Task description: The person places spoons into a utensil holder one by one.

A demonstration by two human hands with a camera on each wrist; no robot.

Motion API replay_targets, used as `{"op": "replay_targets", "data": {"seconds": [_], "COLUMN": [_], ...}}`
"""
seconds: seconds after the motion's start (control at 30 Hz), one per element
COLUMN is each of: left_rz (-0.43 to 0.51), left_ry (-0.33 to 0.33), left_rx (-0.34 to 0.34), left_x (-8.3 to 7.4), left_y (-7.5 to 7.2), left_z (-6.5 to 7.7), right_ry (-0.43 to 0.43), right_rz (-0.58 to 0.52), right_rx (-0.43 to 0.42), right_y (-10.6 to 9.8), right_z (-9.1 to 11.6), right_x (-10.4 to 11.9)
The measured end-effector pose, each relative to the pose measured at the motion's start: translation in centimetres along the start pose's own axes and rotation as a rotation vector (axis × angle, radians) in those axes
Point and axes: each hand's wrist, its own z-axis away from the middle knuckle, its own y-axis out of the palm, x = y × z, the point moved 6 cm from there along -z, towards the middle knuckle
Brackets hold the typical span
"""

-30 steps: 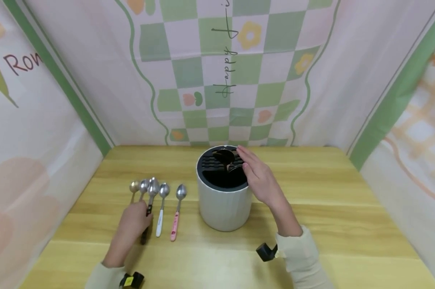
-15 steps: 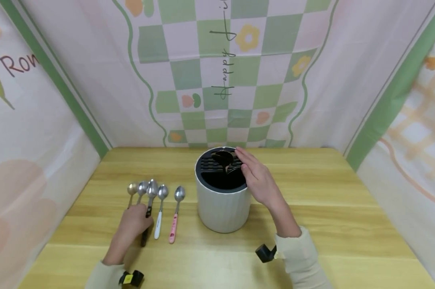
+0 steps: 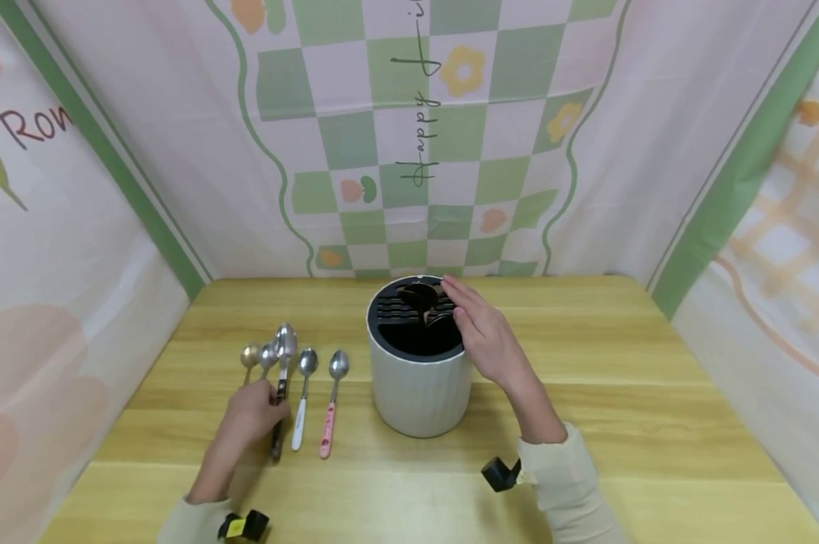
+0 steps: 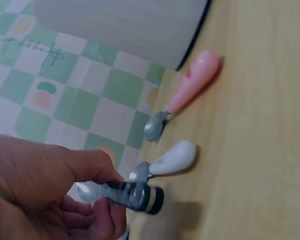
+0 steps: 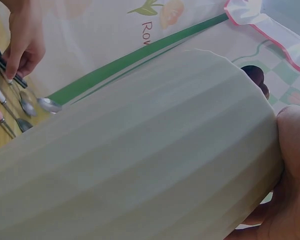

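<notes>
My left hand [image 3: 249,415] pinches the dark patterned handle of a metal spoon [image 3: 285,341] between thumb and fingers. In the left wrist view, that handle [image 4: 140,196] is raised off the table, its shadow below. To its right lie a white-handled spoon [image 3: 299,425] and a pink-handled spoon [image 3: 327,431]. Two more spoons lie left of it, a gold-toned one [image 3: 249,355] and a silver one [image 3: 268,357], their handles partly hidden by my hand. My right hand [image 3: 492,344] rests with extended fingers against the right side and rim of a ribbed white utensil holder [image 3: 419,397].
The holder's dark top has slots and a wide front opening; dark spoons [image 3: 419,296] stand in it. A wooden table [image 3: 654,423] bears everything. Patterned cloth [image 3: 409,136] hangs behind the table and at both sides.
The dark-handled spoon in my left hand has risen and shifted slightly forward. My right hand keeps its place on the utensil holder. The other spoons lie as before.
</notes>
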Motion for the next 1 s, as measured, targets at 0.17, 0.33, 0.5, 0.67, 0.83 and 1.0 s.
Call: {"op": "replay_targets", "data": {"seconds": [0.17, 0.33, 0.5, 0.67, 0.83, 1.0], "left_rz": [0.061, 0.170, 0.276, 0.371, 0.454, 0.510], "left_ry": [0.059, 0.099, 0.133, 0.148, 0.169, 0.146], "left_rx": [-0.038, -0.038, 0.002, 0.036, 0.036, 0.005], "left_x": [-0.8, -1.5, -2.3, -3.0, -3.7, -4.2], "left_y": [-0.7, -0.8, -0.8, -0.6, -0.4, -0.5], "left_z": [0.2, 0.5, 0.7, 1.0, 1.2, 1.4], "right_ry": [-0.007, -0.008, -0.006, -0.001, -0.002, -0.005], "right_rz": [0.003, 0.006, 0.005, 0.001, -0.005, -0.009], "right_rx": [0.006, 0.005, 0.009, 0.009, 0.006, 0.003], "right_y": [-0.1, -0.1, 0.0, 0.0, 0.0, -0.1], "right_z": [-0.1, -0.1, -0.1, -0.1, -0.1, 0.0], "right_x": [0.1, 0.1, 0.0, 0.0, 0.0, 0.1]}}
